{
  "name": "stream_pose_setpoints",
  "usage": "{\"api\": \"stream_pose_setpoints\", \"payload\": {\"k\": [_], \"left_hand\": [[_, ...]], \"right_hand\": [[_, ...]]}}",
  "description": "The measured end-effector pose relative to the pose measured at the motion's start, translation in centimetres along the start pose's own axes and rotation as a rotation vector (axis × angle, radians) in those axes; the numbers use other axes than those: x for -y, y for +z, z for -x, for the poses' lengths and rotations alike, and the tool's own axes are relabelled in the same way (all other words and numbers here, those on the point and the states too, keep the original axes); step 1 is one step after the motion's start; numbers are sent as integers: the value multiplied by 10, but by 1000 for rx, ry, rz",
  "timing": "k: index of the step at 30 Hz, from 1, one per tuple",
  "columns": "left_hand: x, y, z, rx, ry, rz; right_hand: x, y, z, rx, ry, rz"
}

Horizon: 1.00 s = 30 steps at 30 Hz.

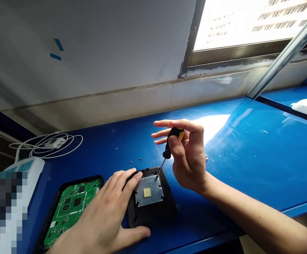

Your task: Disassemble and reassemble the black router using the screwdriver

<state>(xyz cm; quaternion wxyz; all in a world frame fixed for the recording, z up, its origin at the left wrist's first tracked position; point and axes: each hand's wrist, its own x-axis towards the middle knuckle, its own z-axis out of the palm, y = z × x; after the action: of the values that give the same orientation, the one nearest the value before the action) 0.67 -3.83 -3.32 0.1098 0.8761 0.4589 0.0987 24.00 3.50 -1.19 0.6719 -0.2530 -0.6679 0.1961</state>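
Note:
My right hand grips a black and yellow screwdriver, its shaft slanting down. The tip meets the upper right corner of a silver metal plate, which has a small yellowish square pad on it. That plate lies inside a black plastic cover. My left hand rests over the cover's left side, fingers and thumb spread along it. Partly behind my left forearm is a green circuit board in a black housing.
Several small screws lie beyond the cover on the blue table. A coiled white cable and a white power strip are at the left. A metal post stands at the right, near the window.

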Motion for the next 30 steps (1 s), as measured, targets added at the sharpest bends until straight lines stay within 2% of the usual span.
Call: {"api": "stream_pose_setpoints", "payload": {"k": [4,9,12,15,17,23,27,30], "left_hand": [[-3,-5,-2,11,11,0],[-5,-9,-5,35,20,-14],[-4,-7,-4,17,16,-12],[-3,-5,-2,9,18,-9],[-3,-6,-2,14,17,-4],[-5,-10,-4,34,17,-16],[-5,-10,-5,20,15,-14],[-5,-10,-6,17,18,-9]], "right_hand": [[2,-3,2,-5,11,91],[4,-6,3,52,8,3],[6,-6,2,78,-55,-5],[8,-4,0,41,-135,88],[9,-3,0,29,-122,117],[9,-5,2,78,-68,-4],[9,-5,-1,14,-133,148],[11,-6,-1,6,-95,155]]}}
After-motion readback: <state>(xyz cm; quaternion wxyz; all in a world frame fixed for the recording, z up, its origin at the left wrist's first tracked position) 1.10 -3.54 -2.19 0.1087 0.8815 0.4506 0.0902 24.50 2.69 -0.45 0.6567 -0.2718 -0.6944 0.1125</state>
